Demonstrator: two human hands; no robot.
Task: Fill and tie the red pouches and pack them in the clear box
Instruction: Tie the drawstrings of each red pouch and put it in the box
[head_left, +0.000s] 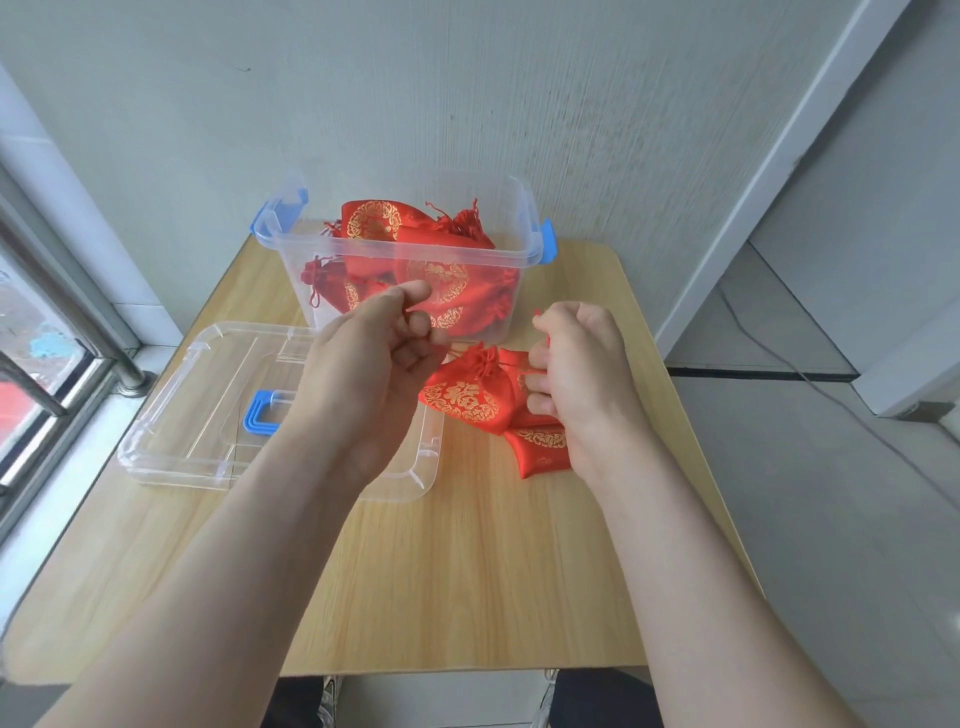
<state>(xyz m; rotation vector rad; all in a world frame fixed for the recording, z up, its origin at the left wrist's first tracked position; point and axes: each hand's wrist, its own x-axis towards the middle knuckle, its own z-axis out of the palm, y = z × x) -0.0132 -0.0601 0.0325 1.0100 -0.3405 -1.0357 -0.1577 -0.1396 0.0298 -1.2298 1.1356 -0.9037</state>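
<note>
Between hands: red gold-embroidered fabric pouch (464, 399), neck cinched. Left hand (382, 358), right hand (579, 364) each pinch cord (457, 354); pull axis left-right. Clear plastic box (363, 249) just behind, nearer left hand.

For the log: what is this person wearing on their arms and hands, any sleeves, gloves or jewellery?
Nothing shows. The left hand and right hand are ungloved, with no rings; the left forearm and right forearm are bare to the frame edge, with no sleeve, watch or bracelet in view.
</note>
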